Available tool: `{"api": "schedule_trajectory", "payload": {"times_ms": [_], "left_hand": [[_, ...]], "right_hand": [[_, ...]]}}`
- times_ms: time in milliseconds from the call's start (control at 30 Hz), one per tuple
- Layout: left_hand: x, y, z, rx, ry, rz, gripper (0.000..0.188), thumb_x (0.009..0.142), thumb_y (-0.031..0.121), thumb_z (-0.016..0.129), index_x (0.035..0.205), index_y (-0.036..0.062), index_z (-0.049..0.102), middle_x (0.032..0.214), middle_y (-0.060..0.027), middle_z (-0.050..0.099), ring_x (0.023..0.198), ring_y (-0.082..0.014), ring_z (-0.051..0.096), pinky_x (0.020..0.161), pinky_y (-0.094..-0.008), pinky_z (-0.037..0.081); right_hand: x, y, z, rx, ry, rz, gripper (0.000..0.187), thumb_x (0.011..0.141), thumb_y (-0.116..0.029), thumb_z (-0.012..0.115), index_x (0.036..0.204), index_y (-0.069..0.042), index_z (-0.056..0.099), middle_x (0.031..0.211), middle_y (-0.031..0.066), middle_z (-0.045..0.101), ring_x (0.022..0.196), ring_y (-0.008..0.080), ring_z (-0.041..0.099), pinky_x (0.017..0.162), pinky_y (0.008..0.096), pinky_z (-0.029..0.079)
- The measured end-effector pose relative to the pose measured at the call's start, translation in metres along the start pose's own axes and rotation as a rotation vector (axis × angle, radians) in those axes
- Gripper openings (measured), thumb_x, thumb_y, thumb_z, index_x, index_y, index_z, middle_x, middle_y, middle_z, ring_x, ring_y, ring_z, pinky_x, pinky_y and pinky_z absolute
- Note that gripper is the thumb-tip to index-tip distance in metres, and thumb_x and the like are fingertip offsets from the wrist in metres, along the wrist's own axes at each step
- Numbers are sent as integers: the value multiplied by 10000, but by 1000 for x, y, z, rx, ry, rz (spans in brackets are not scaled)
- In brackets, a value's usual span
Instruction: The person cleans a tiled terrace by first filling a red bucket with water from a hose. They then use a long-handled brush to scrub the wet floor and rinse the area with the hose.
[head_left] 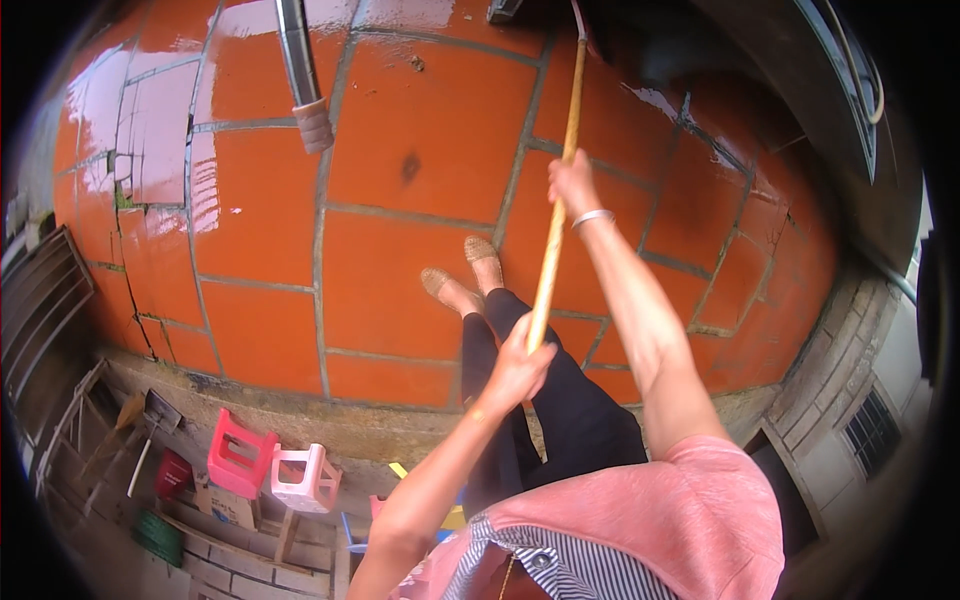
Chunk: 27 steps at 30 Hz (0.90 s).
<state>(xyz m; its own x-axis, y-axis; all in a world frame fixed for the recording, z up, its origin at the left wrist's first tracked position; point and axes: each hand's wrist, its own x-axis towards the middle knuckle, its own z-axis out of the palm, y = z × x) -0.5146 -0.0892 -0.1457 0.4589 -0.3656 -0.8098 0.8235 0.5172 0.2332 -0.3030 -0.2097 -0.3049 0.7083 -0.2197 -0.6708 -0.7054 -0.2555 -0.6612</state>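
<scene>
A long wooden pole (552, 255) slants from my waist up to the far side of the floor. My left hand (518, 365) is closed around its near end, in front of my legs. Farther up, my right hand (572, 182) grips the same pole with the arm stretched out and a bracelet on the wrist. At the pole's far end a thin curved pale and reddish part shows, beside a dark shadowed area; the kind of tool head cannot be made out. Below the pole lie orange floor tiles (420, 130), wet and shiny in places.
A metal bar (296, 50) with a ribbed pinkish end hangs over the tiles at the far left. A dark bulky object (820, 90) fills the far right. Behind me, past a low ledge, are a red stool (240, 455), a pink stool (305, 478) and a dustpan (161, 411).
</scene>
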Motion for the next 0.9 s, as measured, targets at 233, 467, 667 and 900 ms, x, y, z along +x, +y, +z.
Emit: {"api": "schedule_trajectory", "payload": {"times_ms": [233, 467, 667, 900], "left_hand": [[16, 11, 47, -184, 75, -32, 488, 842, -6, 483, 1289, 35, 292, 522, 11, 346, 320, -100, 330, 294, -242, 291], [-85, -46, 19, -183, 268, -93, 488, 850, 0, 471, 1297, 105, 305, 512, 17, 366, 316, -86, 325, 287, -233, 285], [-149, -42, -9, -1, 343, -77, 502, 852, 4, 469, 1308, 133, 305, 576, 16, 405, 341, -72, 344, 301, -229, 280], [-206, -8, -77, 112, 29, -216, 502, 826, -7, 514, 1266, 111, 304, 553, 4, 390, 346, -101, 399, 303, -254, 326]], "right_hand": [[17, -8, 10, -452, -163, 98, 249, 811, -91, 487, 1003, 33, 389, 651, 92, 492, 421, 173, 481, 394, 314, 421], [-85, 69, 57, -374, -255, 29, 280, 808, -96, 497, 1035, 25, 386, 721, 169, 537, 449, 221, 532, 393, 336, 438], [-154, 40, 98, 35, -383, 109, 255, 790, -82, 480, 1018, -19, 384, 640, 69, 466, 364, 157, 439, 328, 296, 389], [-207, 22, 76, 321, -168, 350, 288, 826, -48, 485, 1070, -94, 339, 632, 43, 431, 370, 144, 406, 311, 272, 374]]}}
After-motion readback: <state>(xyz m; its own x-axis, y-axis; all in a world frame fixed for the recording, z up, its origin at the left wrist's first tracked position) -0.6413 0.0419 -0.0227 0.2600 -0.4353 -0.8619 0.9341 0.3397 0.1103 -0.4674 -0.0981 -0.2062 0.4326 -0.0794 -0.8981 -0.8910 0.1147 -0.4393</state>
